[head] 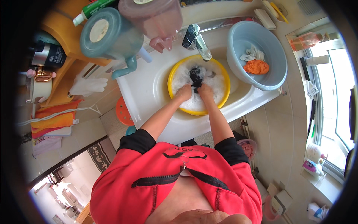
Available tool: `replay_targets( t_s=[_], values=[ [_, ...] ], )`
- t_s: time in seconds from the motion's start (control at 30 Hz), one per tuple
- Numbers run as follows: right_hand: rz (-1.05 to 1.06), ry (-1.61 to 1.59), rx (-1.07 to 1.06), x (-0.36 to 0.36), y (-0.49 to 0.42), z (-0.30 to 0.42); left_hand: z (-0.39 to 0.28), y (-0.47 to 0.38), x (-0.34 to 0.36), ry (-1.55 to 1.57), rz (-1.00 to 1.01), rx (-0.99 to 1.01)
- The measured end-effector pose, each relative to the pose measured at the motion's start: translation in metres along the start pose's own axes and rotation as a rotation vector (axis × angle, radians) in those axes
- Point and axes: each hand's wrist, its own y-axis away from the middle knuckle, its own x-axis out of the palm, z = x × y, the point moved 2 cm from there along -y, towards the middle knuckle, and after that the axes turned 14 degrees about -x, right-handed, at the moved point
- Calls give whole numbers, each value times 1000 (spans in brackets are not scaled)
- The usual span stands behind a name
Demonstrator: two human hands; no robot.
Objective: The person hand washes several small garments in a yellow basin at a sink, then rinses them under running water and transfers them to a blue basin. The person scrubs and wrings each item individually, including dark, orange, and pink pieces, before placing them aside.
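A yellow plastic basin (227, 84) full of suds (181, 74) sits inside the white sink (152, 92), below the faucet (202, 46). Both my hands reach into the foam from the near side. My left hand (184, 93) and my right hand (205, 91) grip the near end of a wet black cloth (196, 77) between them. The cloth stretches away from me towards the middle of the basin. Foam and water hide part of the fingers and the cloth's lower portion.
On the sink's right side rests a blue-grey basin (233, 53) holding an orange cloth (256, 67) and a white cloth (253, 53). Two lidded plastic jugs, one blue (112, 36) and one pink (153, 16), stand at upper left. White gloves (88, 85) hang below the wooden shelf (57, 30).
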Motion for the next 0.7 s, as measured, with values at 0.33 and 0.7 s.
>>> replay_targets(
  t_s=[0.33, 0.7],
  values=[
    [-253, -1081, -270, -40, 53, 67, -22, -21, -39, 1665, 813, 224],
    [-856, -157, -345, -76, 64, 96, -18, -18, 1, 1423, 470, 565]
  ],
)
